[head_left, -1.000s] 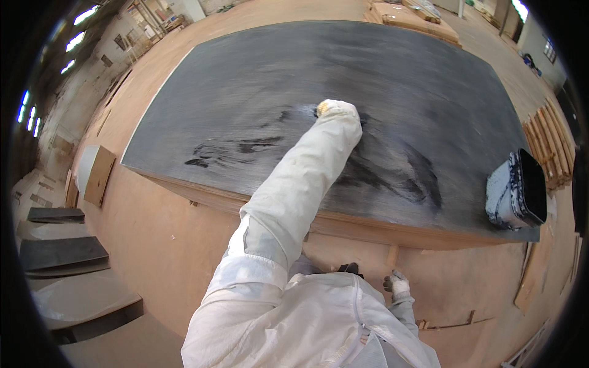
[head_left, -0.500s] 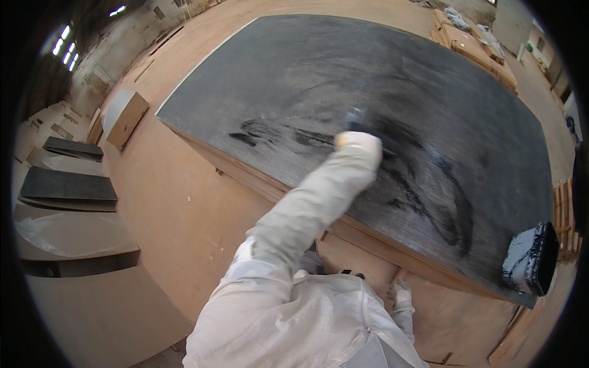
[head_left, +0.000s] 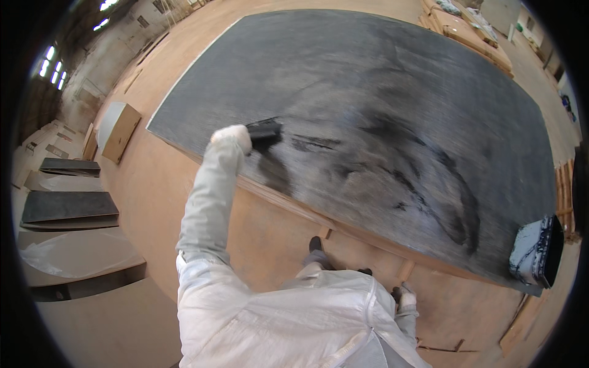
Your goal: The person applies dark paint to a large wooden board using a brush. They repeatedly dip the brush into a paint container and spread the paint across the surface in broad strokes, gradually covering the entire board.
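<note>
My left hand (head_left: 232, 138), in a pale glove, is closed on a wide black brush (head_left: 264, 133). The brush lies against the dark top sheet (head_left: 307, 61) of a large stack of boards, near its left front edge. Wet black streaks and thin smears curve over the middle and right of the sheet. My right hand (head_left: 405, 297), also gloved, hangs low by my side, in front of the stack. Its fingers are small and partly hidden, and I cannot make out whether they hold anything. A pale bucket (head_left: 531, 253) smeared with black stands on the sheet's right front corner.
To the left are several low stacks with dark and tan tops (head_left: 70, 208) and a wooden block with a pale top (head_left: 121, 132). Stacked brown boards (head_left: 466, 34) stand at the far right. Wood strips (head_left: 564, 202) lie beyond the bucket. My foot (head_left: 316, 244) is by the stack's front edge.
My left hand has swept the brush left across the sheet, from the middle to near the left front edge. Streaks on the left are now spread thinner. My right hand stays low.
</note>
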